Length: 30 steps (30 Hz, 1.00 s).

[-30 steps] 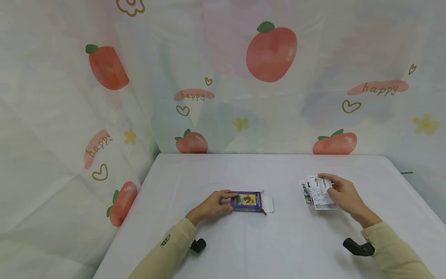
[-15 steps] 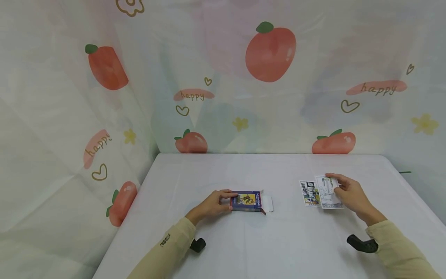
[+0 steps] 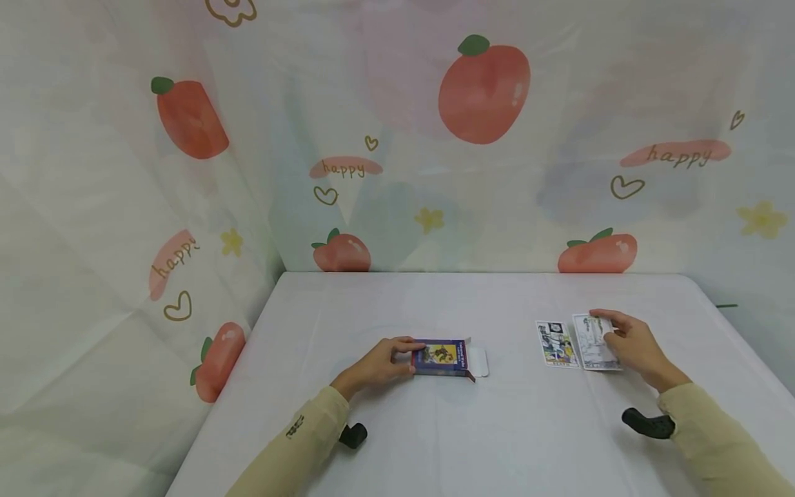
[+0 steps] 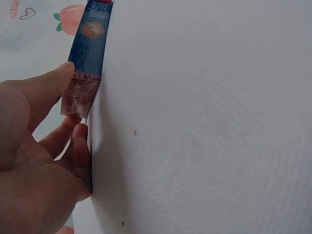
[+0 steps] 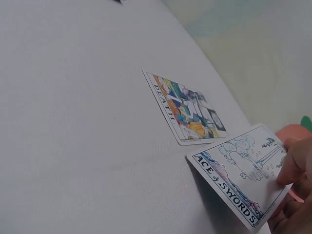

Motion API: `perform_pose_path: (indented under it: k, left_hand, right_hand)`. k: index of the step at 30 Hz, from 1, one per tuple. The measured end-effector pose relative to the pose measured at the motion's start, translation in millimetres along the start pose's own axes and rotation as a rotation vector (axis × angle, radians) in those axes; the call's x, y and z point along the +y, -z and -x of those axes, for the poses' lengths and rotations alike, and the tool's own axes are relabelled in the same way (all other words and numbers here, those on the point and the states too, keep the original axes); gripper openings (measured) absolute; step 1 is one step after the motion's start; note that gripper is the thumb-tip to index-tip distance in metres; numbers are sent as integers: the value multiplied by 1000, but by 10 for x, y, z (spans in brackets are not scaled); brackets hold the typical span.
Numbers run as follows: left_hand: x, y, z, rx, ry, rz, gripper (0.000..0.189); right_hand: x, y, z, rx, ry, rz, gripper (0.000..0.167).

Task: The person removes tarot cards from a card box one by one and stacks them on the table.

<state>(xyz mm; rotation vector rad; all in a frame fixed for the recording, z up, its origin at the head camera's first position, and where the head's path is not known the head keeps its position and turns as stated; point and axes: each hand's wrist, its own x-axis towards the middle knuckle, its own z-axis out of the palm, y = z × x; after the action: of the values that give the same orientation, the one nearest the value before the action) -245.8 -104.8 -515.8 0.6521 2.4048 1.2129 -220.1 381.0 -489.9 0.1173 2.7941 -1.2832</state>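
My left hand (image 3: 380,364) grips the closed end of a blue tarot card box (image 3: 439,357), thumb on one side and fingers on the other. The box lies flat, its white flap (image 3: 478,362) open toward the right; in the left wrist view its narrow side (image 4: 88,48) shows. My right hand (image 3: 636,345) pinches the Ace of Swords tarot card (image 5: 243,170) by its right edge, tilted over the cloth. Just left of it the Death tarot card (image 5: 187,109) lies face up on the table, its near corner close to the held card.
A white cloth covers the table (image 3: 497,428). Behind it rises a fabric backdrop (image 3: 397,207) printed with fruit and the word happy; another sheet hangs at the left. Black wrist camera mounts (image 3: 648,423) stick out from both sleeves.
My right hand has moved to the right with the Ace of Swords card, uncovering the Death card on the table. The left hand and the box have stayed put.
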Motion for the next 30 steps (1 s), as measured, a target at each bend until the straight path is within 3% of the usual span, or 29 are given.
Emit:
perform_pose_path:
  k: [7, 16, 30]
  left_hand:
    - [18, -4, 9, 1, 7, 6, 50]
    - [26, -1, 14, 6, 17, 7, 50]
    - [-1, -8, 2, 6, 9, 0, 50]
  right_hand:
    - [138, 10, -99, -23, -24, 65, 59]
    - [233, -46, -164, -43, 10, 96, 60]
    - [199, -97, -117, -71, 69, 259, 60]
